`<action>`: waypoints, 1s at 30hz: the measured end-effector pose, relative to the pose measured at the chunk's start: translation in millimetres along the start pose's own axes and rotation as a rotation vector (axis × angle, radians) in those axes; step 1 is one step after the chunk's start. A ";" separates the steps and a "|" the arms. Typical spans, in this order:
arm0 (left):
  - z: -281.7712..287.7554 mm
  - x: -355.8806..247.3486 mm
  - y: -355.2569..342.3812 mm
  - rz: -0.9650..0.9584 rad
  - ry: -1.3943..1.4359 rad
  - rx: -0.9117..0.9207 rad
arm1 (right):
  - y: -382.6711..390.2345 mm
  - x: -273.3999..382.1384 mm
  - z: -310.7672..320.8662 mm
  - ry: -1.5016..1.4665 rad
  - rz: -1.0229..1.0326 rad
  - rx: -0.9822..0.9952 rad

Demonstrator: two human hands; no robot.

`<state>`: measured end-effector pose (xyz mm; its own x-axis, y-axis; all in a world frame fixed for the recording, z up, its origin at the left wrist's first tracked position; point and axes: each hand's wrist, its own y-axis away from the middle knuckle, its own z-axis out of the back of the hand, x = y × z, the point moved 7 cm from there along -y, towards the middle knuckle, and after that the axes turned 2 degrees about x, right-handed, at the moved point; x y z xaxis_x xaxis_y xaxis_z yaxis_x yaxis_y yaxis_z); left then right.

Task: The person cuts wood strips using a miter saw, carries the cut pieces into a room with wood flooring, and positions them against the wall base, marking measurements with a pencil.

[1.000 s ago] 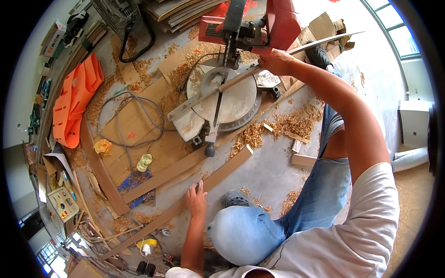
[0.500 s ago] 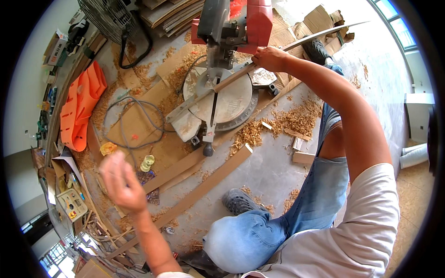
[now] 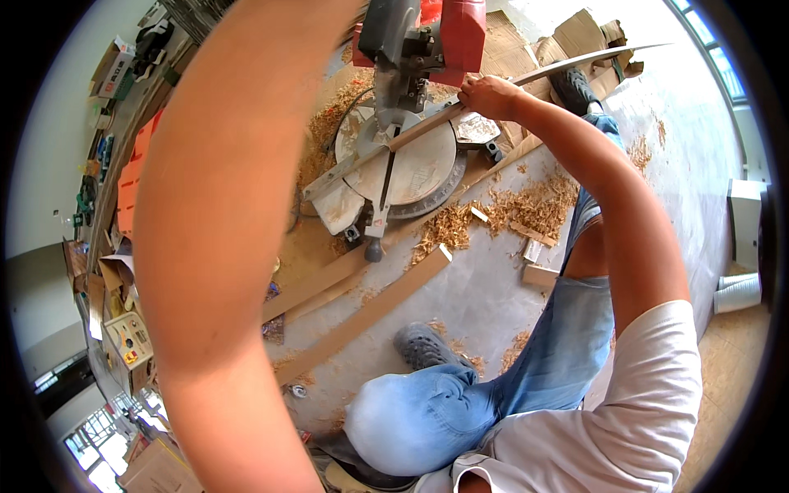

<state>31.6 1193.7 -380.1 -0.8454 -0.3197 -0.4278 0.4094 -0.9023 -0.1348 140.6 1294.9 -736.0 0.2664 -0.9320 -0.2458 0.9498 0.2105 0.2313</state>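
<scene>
Brown, wood-like material is shown in the slender strip (image 3: 427, 126), which is laid across the right half of the mitre saw's round table (image 3: 426, 174). Its near end is set at the blade slot (image 3: 389, 172); its far length is carried past the table's right edge, toward torn cardboard (image 3: 579, 37). Judged by its look, it should be light and not fragile, stiff over a short span but springy along the overhang; dusty faces might let it slide. It is probably best gripped just beyond the table's right edge, well apart from the slot.

There it is clamped by the right hand (image 3: 493, 98), with the fingers curled over it, the arm extended and the elbow slightly bent. The left forearm (image 3: 222, 205) is raised close to the camera and blurred; the left hand is not shown, so whether its fingers are apart or together cannot be told. Above the table's rear edge the red housing (image 3: 463, 37) is seen. On the floor (image 3: 477, 283), shavings (image 3: 538, 205) are scattered and a brown plank (image 3: 370, 316) is laid.
</scene>
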 end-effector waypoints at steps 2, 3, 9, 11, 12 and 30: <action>-65.1 19.0 -47.0 0.173 0.072 0.447 | -2.6 3.9 4.4 0.013 0.014 -0.018; -66.3 45.9 -97.5 -0.163 -0.117 0.065 | -22.7 15.9 19.9 0.011 0.043 -0.041; -48.5 12.6 8.3 -0.013 0.447 0.145 | -17.7 12.3 10.4 -0.102 -0.024 0.012; -52.3 9.1 41.2 0.011 0.652 0.092 | -13.7 7.1 -3.0 -0.121 0.010 -0.020; -66.0 8.7 53.1 0.019 0.797 0.036 | -3.4 -2.5 -15.5 -0.126 0.018 -0.021; -63.5 10.9 139.9 0.026 0.632 0.096 | -1.1 -7.4 5.7 -0.202 -0.053 -0.075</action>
<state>101.4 1082.3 -460.4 -0.4584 -0.1361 -0.8782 0.3694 -0.9280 -0.0491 136.6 1299.9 -729.0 0.1847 -0.9810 -0.0601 0.9732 0.1740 0.1505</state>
